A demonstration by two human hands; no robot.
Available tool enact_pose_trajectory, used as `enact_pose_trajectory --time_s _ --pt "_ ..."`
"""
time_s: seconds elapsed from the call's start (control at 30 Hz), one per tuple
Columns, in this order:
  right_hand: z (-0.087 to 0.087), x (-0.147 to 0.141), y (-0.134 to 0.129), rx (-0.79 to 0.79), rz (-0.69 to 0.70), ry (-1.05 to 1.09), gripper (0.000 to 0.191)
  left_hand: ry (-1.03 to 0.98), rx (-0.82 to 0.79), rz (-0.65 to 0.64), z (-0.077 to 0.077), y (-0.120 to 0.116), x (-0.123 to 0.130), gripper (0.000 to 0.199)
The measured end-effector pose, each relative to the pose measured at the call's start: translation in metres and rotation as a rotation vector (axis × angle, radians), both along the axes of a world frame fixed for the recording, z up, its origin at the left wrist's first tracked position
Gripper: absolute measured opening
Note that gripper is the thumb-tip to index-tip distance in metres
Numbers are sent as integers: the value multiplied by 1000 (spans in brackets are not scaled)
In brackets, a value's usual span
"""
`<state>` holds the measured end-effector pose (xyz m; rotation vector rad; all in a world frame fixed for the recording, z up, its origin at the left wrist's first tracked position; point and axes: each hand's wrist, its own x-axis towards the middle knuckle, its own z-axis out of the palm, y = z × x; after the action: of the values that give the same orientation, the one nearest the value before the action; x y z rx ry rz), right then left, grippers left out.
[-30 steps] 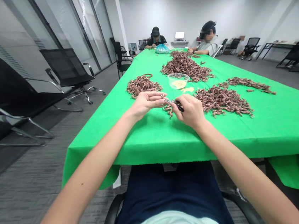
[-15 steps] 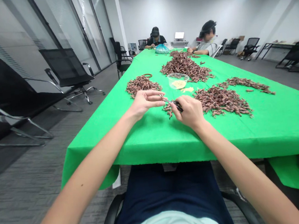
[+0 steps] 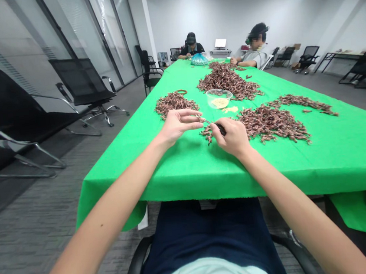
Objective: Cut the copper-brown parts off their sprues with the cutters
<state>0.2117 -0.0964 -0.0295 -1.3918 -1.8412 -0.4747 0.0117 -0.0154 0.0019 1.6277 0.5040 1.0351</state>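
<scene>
My left hand (image 3: 182, 126) pinches a small, knobbly brown piece (image 3: 202, 119) between its fingertips, just above the table. From the right, my right hand (image 3: 233, 135) grips a hand tool (image 3: 220, 128) with dark handles and a thin metal tip. That tip meets the brown piece at my left fingertips. Whether the tool is pliers or snips is too small to tell. Below and right of my hands lies a near pile of brown knobbly pieces (image 3: 271, 123), partly hidden by my right hand. A smaller pile (image 3: 174, 103) is behind my left hand.
A clear plastic tub (image 3: 212, 101) with pale bits stands beyond my hands, with pale crumbs (image 3: 230, 109) beside it. Farther back is a large brown pile (image 3: 226, 81). Two people sit at the far end near a blue bag (image 3: 199, 59). Green cloth (image 3: 187, 175) covers the table.
The tool in my right hand has turned slightly, and its handles look closer together. Both hands stay in nearly the same place, and the view has shifted a little.
</scene>
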Motion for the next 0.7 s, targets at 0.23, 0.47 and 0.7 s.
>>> enact_pose_trajectory --time_s 0.23,0.47,0.7 --pt "2 0 -2 -14 37 23 37 -10 -6 -12 2 -1 1 52" --pt "3 -1 -3 -19 28 10 39 -8 -7 -26 1 -1 1 50" --pt "3 -2 -3 -62 14 -1 40 -2 -3 -29 0 1 0 50"
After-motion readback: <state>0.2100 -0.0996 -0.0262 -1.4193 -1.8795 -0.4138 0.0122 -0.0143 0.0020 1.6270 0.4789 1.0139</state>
